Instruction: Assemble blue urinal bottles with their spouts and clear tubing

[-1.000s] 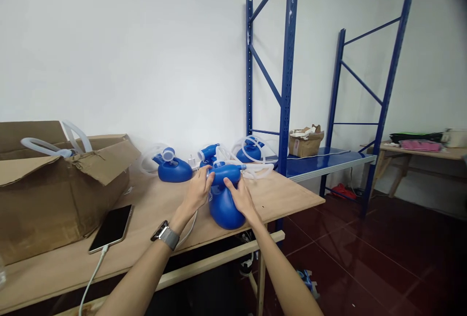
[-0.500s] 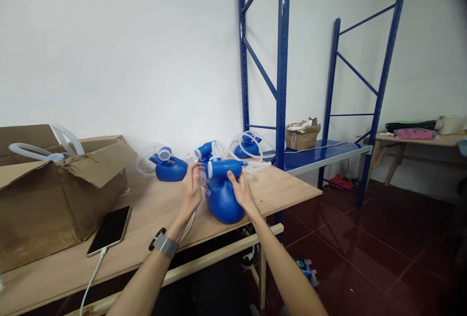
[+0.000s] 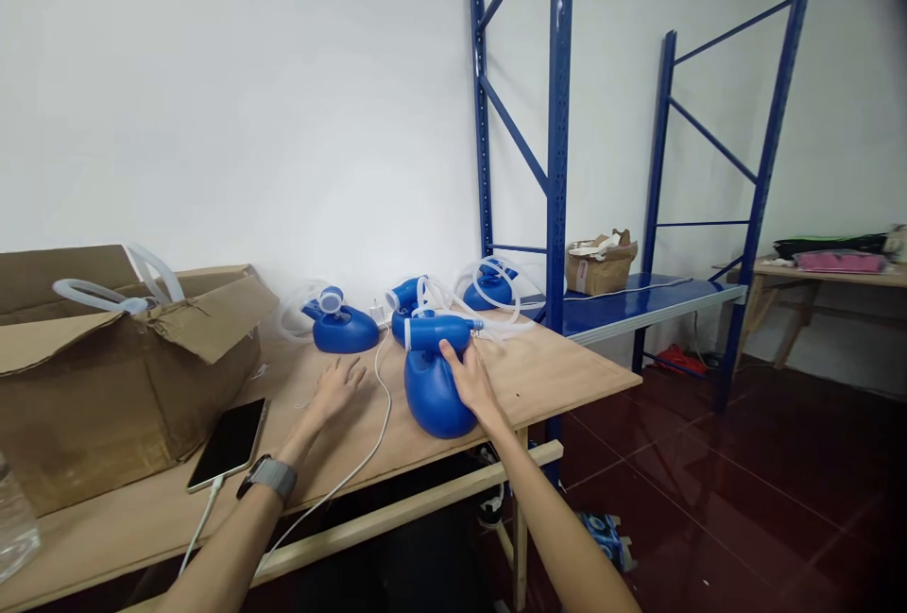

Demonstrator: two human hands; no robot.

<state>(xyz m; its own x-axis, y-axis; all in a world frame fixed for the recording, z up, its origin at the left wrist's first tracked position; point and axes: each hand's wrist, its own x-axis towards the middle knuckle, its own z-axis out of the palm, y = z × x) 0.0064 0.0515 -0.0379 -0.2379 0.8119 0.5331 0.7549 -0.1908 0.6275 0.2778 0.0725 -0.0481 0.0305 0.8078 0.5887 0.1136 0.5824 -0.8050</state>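
Note:
A blue plastic urinal bottle point(image 3: 434, 400) stands near the table's front edge, its white-rimmed mouth pointing left. My right hand point(image 3: 470, 379) is wrapped around its neck from the right, with the thumb on top. To the left, my left hand point(image 3: 337, 388) rests low over the wooden table point(image 3: 322, 448), fingers apart and nothing in them. A similar blue bottle point(image 3: 347, 332) with a coiled clear tube lies just beyond that hand. Behind the held bottle are two more, one blue bottle point(image 3: 405, 294) partly hidden and another blue bottle point(image 3: 488, 288) with looped tubing point(image 3: 473, 271).
An open cardboard box point(image 3: 128, 405) with clear tubes stands at the left. Beside it lies a phone point(image 3: 231, 443) on a charging cable. A white cord point(image 3: 368, 452) crosses the table. Blue metal racking point(image 3: 558, 141) stands at the right, with a small carton point(image 3: 602, 263) on its shelf.
My left hand has left the bottle's mouth, where it was closed near a translucent piece, and moved left and down to the table. The right hand keeps its hold. The view has shifted slightly left.

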